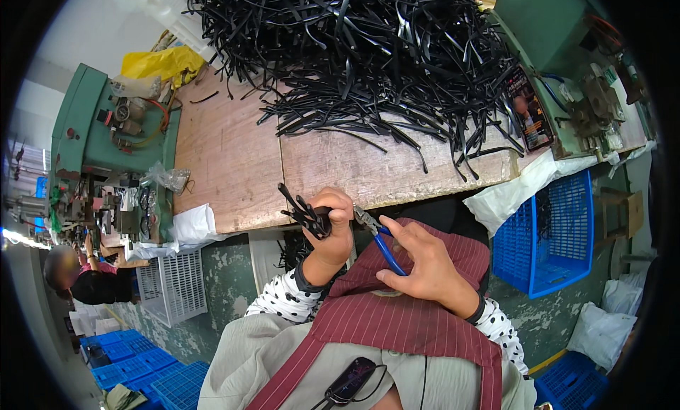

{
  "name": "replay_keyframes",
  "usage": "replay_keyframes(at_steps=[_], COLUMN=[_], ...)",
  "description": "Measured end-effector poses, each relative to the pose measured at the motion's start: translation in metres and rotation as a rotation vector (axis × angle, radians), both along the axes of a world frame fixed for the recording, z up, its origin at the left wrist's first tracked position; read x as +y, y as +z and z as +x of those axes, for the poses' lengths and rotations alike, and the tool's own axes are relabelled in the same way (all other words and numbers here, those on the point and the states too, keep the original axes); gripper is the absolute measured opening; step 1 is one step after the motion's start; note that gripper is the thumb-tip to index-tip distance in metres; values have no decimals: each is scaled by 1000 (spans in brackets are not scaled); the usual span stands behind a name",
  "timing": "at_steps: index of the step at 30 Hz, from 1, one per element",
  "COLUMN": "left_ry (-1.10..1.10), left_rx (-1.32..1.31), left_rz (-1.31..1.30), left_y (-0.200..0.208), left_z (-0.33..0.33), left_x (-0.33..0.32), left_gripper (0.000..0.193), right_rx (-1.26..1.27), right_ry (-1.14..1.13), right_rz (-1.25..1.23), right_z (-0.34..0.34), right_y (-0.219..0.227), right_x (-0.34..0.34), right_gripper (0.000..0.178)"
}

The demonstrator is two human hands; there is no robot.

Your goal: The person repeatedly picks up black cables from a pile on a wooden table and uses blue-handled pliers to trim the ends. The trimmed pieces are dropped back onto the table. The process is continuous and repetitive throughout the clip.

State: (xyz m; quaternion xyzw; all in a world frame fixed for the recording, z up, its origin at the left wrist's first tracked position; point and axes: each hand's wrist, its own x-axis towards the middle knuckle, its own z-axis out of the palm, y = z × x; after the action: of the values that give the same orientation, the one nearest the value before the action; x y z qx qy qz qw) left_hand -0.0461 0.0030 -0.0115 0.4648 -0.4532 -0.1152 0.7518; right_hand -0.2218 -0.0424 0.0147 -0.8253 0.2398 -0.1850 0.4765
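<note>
A small bundle of black eyeglass temple arms [304,213] is gripped in my left hand [334,229], their curved tips fanning out on the left side of the fist. My right hand [428,261] is closed around blue-handled cutting pliers [387,253]. The metal jaws of the pliers reach up beside the fingers of my left hand; whether they pinch a piece there is too small to tell. Both hands are above my striped maroon apron [397,318], just in front of the table's near edge. A large heap of similar black temple arms [368,63] covers the far part of the wooden table [227,162].
Green machines stand at the left [117,155] and right [545,42] of the table. A blue plastic crate [545,233] is below on the right, a white crate [170,286] on the left. Beyond it, a co-worker [99,282] sits at the far left.
</note>
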Motion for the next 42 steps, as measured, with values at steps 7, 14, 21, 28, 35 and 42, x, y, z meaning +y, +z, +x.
replay_keyframes(at_steps=[7,14,21,28,35,42], left_ry=[-201,-52,447,246,201,34], left_rx=[706,437,-663,-387,234,368], left_rz=[281,641,1252,1254,392,497], left_y=[12,2,3,-16,-5,-33], left_z=[9,40,51,105,90,78], left_x=[2,-27,-93,-54,-7,-11], left_gripper=[26,30,44,27,17,22], right_rx=[70,66,91,76,61,53], right_ry=[-5,-66,-80,-102,-57,-99], right_rz=[101,108,104,82,26,-89], right_z=[-3,-8,-14,-18,-8,-9], right_y=[3,-5,-5,-10,-15,-14], right_x=[-1,0,2,0,3,3], right_gripper=[77,77,80,82,83,86])
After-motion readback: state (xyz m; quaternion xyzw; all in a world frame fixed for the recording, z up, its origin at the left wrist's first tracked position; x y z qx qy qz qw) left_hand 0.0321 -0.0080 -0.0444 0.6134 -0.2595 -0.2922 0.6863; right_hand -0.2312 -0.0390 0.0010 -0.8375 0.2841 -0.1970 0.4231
